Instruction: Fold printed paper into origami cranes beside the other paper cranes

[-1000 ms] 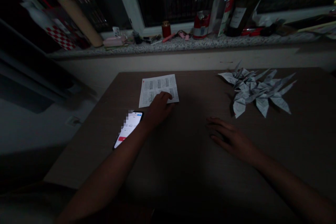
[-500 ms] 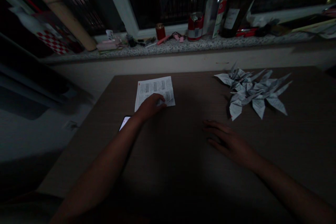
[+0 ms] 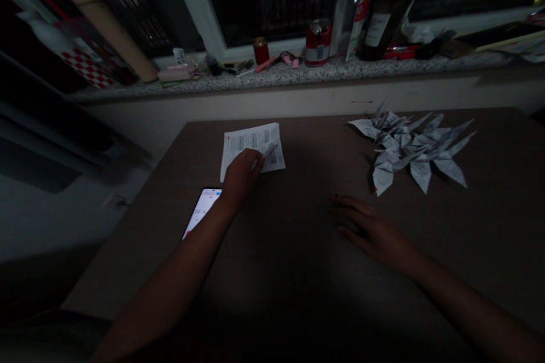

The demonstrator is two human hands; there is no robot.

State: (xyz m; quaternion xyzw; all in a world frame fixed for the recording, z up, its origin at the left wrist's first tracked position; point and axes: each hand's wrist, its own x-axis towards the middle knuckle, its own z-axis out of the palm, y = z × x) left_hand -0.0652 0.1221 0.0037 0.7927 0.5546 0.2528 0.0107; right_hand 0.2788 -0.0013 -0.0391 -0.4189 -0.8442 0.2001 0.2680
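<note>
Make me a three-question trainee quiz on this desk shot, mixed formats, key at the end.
1. True or false: the right hand lies apart from the folded paper figures.
2. Which of these is the left hand at? (a) red can; (b) printed paper; (c) clear bottle.
3. Fill in: the lit phone is partly hidden by the left ____.

Key: 1. true; 2. b; 3. forearm.

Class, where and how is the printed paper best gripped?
Pinch the printed paper by its near right corner, probably best from the right: it looks mostly flat, that corner is uncovered, and the left hand hides part of the near edge.
</note>
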